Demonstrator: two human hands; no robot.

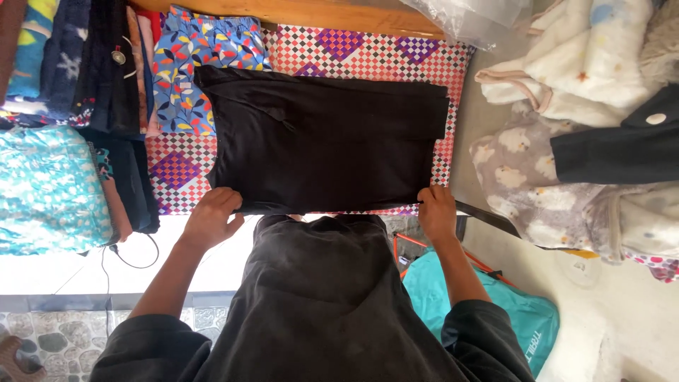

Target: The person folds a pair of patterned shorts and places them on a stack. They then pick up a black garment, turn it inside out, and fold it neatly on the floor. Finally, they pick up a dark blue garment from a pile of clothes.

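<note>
We find a crumpled clear plastic bag [472, 18] at the top edge beyond the checkered surface [353, 46], and a teal bag [527, 318] with white lettering low on the right, but no signs or screens.

You are working in bright, even daylight; the pale floor [212, 262] near left is washed out to glare. The black garment [325, 141] swallows detail, its folds barely readable. Shadows are soft. Focus is sharp at centre, with mild wide-angle stretching toward the corners.
</note>
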